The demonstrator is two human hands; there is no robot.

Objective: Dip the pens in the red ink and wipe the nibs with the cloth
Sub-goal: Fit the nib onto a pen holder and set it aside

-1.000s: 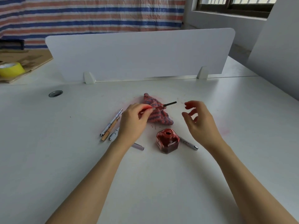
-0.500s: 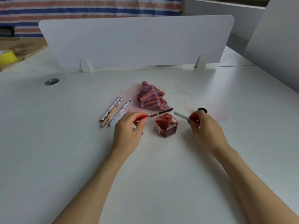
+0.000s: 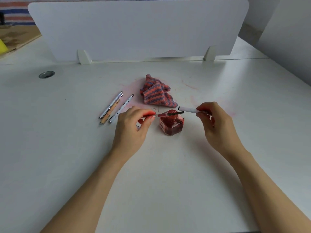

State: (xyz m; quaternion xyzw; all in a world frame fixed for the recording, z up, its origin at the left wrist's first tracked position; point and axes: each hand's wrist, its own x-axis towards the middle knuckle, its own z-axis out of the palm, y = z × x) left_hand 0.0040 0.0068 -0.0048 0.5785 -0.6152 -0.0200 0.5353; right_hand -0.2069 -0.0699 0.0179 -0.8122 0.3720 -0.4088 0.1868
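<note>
An open glass bottle of red ink (image 3: 171,124) stands on the white table (image 3: 67,157). My left hand (image 3: 133,130) pinches an uncapped pen (image 3: 170,113) that lies level across the bottle's mouth, nib pointing right. My right hand (image 3: 217,125) grips a white pen cap (image 3: 187,109) just right of the bottle, its open end facing the nib. A crumpled cloth (image 3: 156,93) with red and blue stripes lies behind the bottle. Three capped pens (image 3: 116,107) lie side by side to the left of my left hand.
A white divider panel (image 3: 138,29) stands across the back of the table. A round cable hole (image 3: 46,74) sits at the far left. Faint red ink stains mark the table around the cloth. A wooden board with yellow tape (image 3: 2,46) lies at the left edge.
My left hand brought the pen from the cloth down over the ink bottle. My right hand picked the white cap up off the table and raised it toward the nib.
</note>
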